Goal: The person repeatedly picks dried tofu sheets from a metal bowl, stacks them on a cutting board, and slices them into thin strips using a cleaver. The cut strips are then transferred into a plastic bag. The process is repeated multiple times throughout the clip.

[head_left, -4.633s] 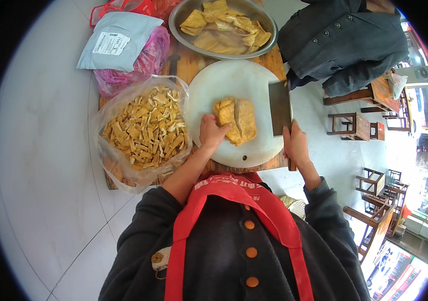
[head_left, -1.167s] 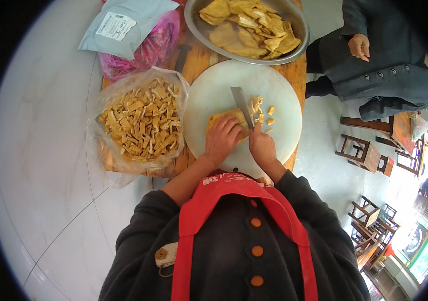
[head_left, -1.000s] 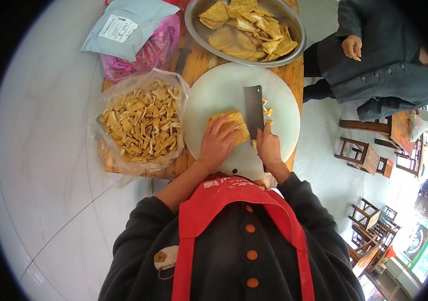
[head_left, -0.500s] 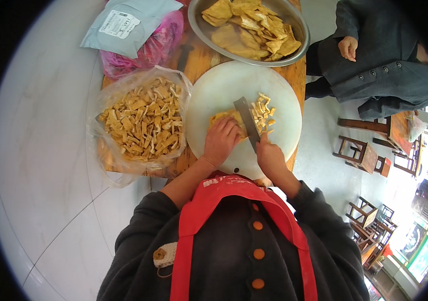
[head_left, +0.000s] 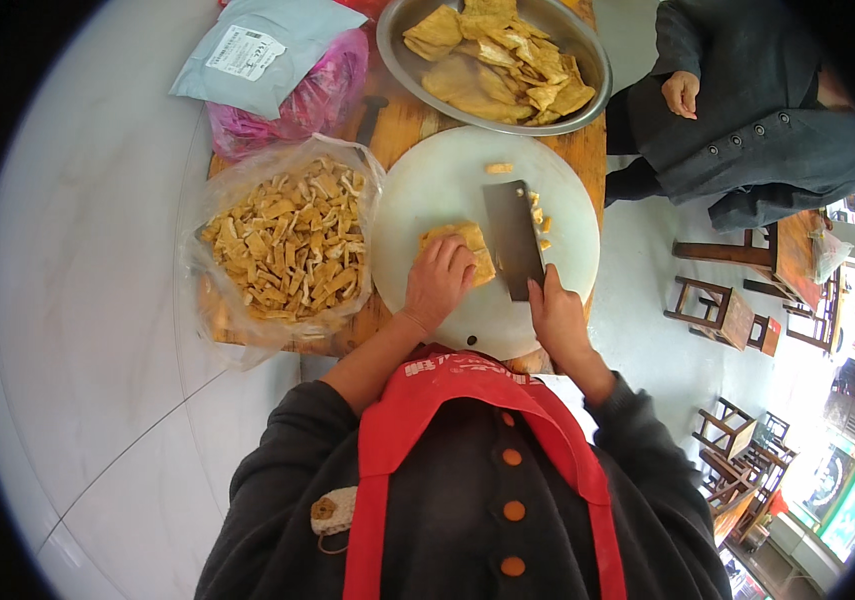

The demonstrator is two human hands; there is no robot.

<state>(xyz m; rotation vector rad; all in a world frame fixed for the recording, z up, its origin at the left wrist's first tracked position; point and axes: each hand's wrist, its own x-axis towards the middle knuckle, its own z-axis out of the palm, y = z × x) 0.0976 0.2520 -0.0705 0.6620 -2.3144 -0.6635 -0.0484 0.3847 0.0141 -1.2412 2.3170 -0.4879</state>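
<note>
On a round white cutting board (head_left: 427, 165) lies a piece of golden fried tofu (head_left: 459, 234), perhaps stacked. My left hand (head_left: 439, 278) presses down on it with bent fingers. A dark-bladed cleaver (head_left: 513, 242) is in my right hand (head_left: 557, 310), the fingers closed round its handle. Its blade is tilted over to the right of the tofu, with a gap between them. Several cut strips (head_left: 544, 222) show past the blade's right edge, and the blade hides others. One single strip (head_left: 498, 168) sits apart, beyond the blade.
Left of the board, a clear plastic bag (head_left: 372, 180) is full of tofu strips. A metal basin (head_left: 602, 85) of whole fried tofu stands at the far side. Grey (head_left: 277, 50) and pink bags (head_left: 332, 85) lie far left. At right stands another person (head_left: 747, 110); wooden stools (head_left: 712, 308) are beyond.
The cleaver has moved right and tipped flatter, away from the tofu and over the cut strips. One strip now lies farther up the board. My left hand stays on the tofu.
</note>
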